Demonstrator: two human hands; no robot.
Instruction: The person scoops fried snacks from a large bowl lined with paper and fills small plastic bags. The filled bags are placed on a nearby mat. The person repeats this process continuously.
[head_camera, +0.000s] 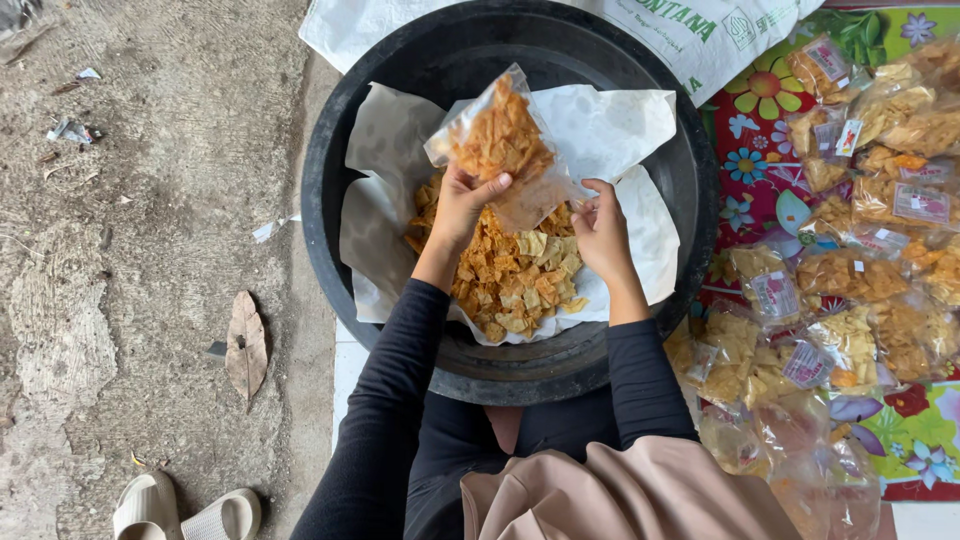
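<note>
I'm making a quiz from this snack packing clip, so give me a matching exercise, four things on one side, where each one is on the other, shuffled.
Things:
1. Clear bag of chips
2. Loose chips
3. Filled packets
4. Dry leaf

Places:
A. On the bare ground
B. Held up by both hands
C. On the flowered mat
D. On white paper in the black basin

Pairs: 1-B, 2-D, 3-C, 4-A

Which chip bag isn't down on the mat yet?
The clear bag held up over the black basin by both hands; all others lie on the floral mat.
</note>
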